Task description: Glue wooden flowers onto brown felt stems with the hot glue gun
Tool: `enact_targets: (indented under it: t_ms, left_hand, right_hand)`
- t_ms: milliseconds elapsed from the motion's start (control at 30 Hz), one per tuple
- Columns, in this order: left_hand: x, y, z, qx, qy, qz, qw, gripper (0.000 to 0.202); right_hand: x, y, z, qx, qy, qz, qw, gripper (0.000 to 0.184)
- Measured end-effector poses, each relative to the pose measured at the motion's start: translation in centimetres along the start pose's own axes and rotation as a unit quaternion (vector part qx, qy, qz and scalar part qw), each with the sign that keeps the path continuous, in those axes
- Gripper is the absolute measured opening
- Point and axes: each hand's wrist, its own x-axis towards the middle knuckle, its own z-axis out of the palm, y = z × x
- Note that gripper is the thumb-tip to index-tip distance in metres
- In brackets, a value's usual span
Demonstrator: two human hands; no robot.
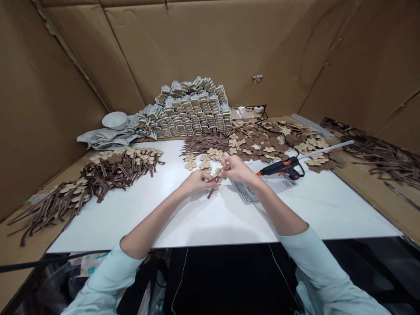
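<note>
My left hand (197,183) and my right hand (236,169) meet above the white board (210,218), fingers closed on a narrow brown strip (212,187). The strip's lower end angles down past my left fingers. A small beige wooden flower cutout (217,172) sits at my right fingertips, partly hidden by them. Just beyond my hands lie small groups of loose flower cutouts (205,162). A black and orange hot glue gun (282,168) rests on its side to the right of my right hand, beside a printed paper card (249,191).
Heaps of brown strips and flower cutouts (114,168) lie left, and more cutouts (269,142) lie right. Behind stands a tall stack of small packets (190,107), with a white bowl (114,120) to its left. Cardboard walls (210,39) surround the work surface.
</note>
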Motion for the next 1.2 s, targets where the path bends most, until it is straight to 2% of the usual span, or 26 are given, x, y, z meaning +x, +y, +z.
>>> enact_targets:
  t_ms: [367, 633, 733, 933, 1200]
  left_hand:
    - [-0.1, 0.3, 0.0, -0.051, 0.007, -0.038, 0.998, 0.026]
    - [-0.2, 0.5, 0.4, -0.126, -0.025, -0.043, 0.991, 0.025]
    - [-0.2, 0.6, 0.6, -0.137, -0.022, -0.051, 0.989, 0.024]
    - [-0.1, 0.6, 0.6, -0.120, -0.013, -0.045, 0.992, 0.026]
    - [0.2, -0.2, 0.2, -0.034, 0.025, -0.013, 0.999, 0.026]
  right_hand:
    - [-0.2, -0.7, 0.1, 0.011, 0.004, 0.005, 1.000, 0.026]
    - [-0.3, -1.0, 0.2, 0.012, 0.006, -0.006, 1.000, 0.026]
    - [-0.1, -0.8, 0.2, 0.016, 0.012, -0.010, 1.000, 0.027]
    - [0.0, -0.5, 0.3, 0.016, 0.027, -0.016, 0.999, 0.029]
    - [0.2, -0.3, 0.1, 0.000, 0.022, -0.009, 1.000, 0.027]
